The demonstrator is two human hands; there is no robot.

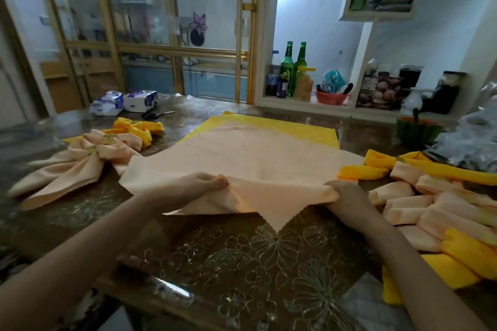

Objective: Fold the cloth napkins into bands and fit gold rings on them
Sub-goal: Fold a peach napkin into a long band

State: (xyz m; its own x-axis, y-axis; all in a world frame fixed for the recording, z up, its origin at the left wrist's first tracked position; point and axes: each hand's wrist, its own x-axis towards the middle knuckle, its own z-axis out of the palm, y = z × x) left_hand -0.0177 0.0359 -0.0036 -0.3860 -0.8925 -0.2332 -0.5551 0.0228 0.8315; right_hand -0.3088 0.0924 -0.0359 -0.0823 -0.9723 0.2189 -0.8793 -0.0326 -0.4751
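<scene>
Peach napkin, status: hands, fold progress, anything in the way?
Left hand and right hand both pinch the peach napkin at its near edge. Spread over a yellow napkin, no ring on it yet. Nothing blocks the fold.

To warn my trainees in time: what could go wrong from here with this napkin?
The peach napkin lies on a yellow napkin; folding may drag the yellow one along.
The left hand and right hand pinch the near edge with a corner lying askew between them, so the band may come out crooked.
The pile of folded napkins sits close beside the right hand and could be disturbed.
</scene>
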